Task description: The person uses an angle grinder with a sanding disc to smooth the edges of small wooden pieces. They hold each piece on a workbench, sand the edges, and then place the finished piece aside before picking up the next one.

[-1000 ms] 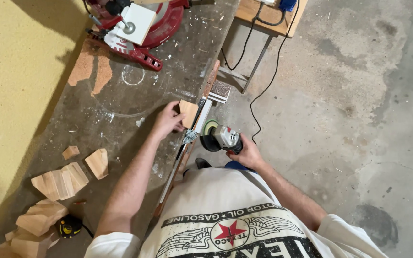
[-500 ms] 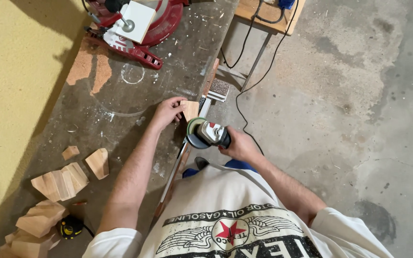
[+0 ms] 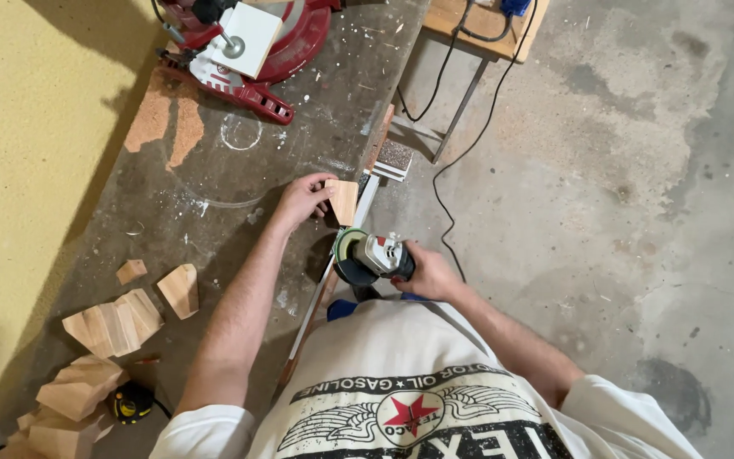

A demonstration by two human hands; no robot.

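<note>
Presently my left hand [image 3: 301, 201] grips a small wooden block [image 3: 343, 201] at the workbench [image 3: 214, 170] edge, while my right hand [image 3: 431, 274] clasps the angle grinder [image 3: 371, 257] just beside it

Mitre saw [image 3: 244, 42] cut off at top edge; wood offcuts [image 3: 61, 408] cropped bottom-left.

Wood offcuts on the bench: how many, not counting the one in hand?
About 6: small chip, wedge, fanned block, block, two stacked at the bottom-left corner, partly cut off, so more may be hidden.
</note>
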